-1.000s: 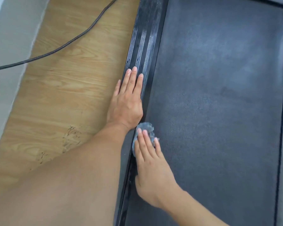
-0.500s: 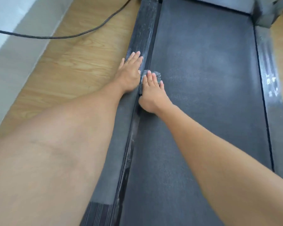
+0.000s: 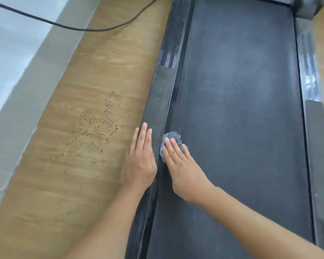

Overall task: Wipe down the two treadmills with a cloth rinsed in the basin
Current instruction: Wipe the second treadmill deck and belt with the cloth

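Observation:
A dark treadmill belt point(image 3: 238, 109) fills the middle of the head view, with a black left side rail point(image 3: 161, 94) and a grey right side rail point(image 3: 314, 128). A small bluish-grey cloth point(image 3: 173, 137) lies bunched on the belt's left edge, beside the left rail. My right hand point(image 3: 183, 165) presses on the cloth with straight fingers; most of the cloth is hidden under them. My left hand point(image 3: 139, 163) rests flat on the left rail, fingers straight, just left of the cloth.
Wooden floor point(image 3: 86, 128) with dark scuff marks runs along the treadmill's left. A black cable point(image 3: 79, 28) curves over the floor at the top left. A pale wall and skirting point(image 3: 17, 81) border the far left. The treadmill's grey front housing point(image 3: 310, 6) shows top right.
Both hands have slid back along the treadmill's left edge, from the ribbed part of the rail to its smooth pad. The cloth moved with my right hand. The camera has swung as well.

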Demonstrator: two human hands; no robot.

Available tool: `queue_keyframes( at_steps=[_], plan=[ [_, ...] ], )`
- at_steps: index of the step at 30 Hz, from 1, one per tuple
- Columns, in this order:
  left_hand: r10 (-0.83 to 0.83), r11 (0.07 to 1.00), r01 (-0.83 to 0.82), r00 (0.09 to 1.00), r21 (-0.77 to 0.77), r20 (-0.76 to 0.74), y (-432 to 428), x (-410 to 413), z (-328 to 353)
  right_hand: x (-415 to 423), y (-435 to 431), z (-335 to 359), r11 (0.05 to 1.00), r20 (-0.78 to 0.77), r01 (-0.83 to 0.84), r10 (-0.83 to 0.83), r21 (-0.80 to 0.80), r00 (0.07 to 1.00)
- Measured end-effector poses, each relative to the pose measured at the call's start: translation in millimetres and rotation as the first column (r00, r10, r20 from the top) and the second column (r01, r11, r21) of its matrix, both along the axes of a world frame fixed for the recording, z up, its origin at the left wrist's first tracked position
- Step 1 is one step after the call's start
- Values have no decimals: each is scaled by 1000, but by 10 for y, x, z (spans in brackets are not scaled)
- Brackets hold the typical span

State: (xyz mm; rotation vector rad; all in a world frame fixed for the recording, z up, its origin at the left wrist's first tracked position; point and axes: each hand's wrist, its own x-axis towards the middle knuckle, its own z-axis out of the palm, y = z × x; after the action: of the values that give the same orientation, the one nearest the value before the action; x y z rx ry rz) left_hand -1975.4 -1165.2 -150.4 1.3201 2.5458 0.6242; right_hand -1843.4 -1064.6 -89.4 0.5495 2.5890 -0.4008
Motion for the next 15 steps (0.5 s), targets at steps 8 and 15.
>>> queue_keyframes(
  at_steps=[8, 15],
  plan=[
    [10, 998, -10, 1000, -60, -6, 20, 10, 74, -1273, 1474, -98, 934, -33, 302, -301, 191, 953],
    [-9, 995, 10, 1000, -99, 13, 25, -7, 95, -1096, 1307, -194, 946, -86, 272, -261, 177, 962]
  ],
)
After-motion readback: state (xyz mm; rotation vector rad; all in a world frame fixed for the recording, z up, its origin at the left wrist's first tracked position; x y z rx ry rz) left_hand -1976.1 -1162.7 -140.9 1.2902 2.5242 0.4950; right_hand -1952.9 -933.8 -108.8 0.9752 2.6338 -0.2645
